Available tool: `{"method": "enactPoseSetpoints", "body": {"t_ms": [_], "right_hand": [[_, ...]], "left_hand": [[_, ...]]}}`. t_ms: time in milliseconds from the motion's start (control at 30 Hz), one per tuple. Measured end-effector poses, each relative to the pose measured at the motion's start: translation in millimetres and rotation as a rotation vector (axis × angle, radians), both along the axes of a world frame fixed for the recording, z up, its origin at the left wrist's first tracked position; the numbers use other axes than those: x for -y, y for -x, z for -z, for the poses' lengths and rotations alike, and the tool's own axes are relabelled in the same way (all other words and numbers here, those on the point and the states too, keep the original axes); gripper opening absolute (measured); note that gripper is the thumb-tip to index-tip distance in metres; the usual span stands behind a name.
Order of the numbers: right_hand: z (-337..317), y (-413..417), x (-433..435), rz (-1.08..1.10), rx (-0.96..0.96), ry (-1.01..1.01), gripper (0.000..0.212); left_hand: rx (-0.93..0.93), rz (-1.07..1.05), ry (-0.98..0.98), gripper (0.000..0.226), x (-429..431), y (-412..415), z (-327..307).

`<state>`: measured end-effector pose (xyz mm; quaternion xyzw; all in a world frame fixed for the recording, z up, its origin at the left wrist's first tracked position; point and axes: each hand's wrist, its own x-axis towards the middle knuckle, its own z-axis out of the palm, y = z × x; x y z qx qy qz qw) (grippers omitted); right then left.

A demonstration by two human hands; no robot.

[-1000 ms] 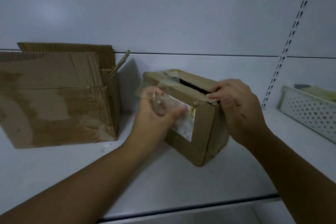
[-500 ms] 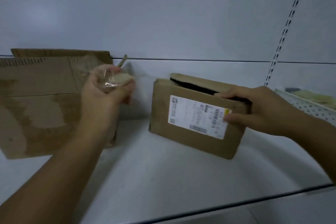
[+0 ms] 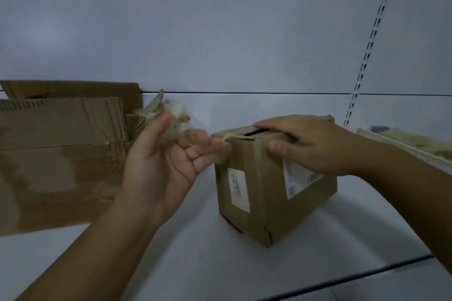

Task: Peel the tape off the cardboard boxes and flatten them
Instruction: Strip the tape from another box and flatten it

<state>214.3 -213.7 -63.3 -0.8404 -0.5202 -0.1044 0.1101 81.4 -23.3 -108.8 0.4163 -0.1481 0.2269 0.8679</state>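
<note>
My right hand clamps the small box from above, fingers across its slit top, thumb on the front face. My left hand is raised palm-up just left of it, a blurred wad of tape at the fingertips; pinched or merely stuck, I cannot tell. The small box stands on a white shelf against a white wall. The big box stands open at left, its inside hidden. A tray at right holds something pale.
</note>
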Motion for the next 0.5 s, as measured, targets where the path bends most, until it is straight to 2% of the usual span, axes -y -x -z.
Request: {"method": "enactPoseSetpoints", "body": {"t_ms": [100,167,200,267,333,400,500], "right_hand": [[10,-9,4,0.014,-0.063,-0.167,0.043],[17,-11,7,0.021,-0.045,-0.219,0.042],[20,-10,8,0.009,-0.03,-0.247,0.046],[25,-8,10,-0.016,-0.002,-0.298,0.063],[27,-6,14,-0.006,-0.001,-0.289,0.07],[28,-5,21,0.017,-0.019,-0.24,0.065],[21,2,27,0.048,-0.067,-0.189,0.074]], "left_hand": [[-0.054,-0.118,0.087,0.022,-13,3,-2],[-0.11,-0.186,0.04,0.02,-18,2,1],[-0.13,-0.225,-0.046,0.019,-17,2,3],[-0.162,-0.392,-0.367,0.024,-11,2,6],[-0.196,-0.519,-0.684,0.044,-3,3,11],[-0.261,-0.527,-0.865,0.062,4,2,15],[-0.311,-0.627,-1.074,0.053,16,-3,23]]}}
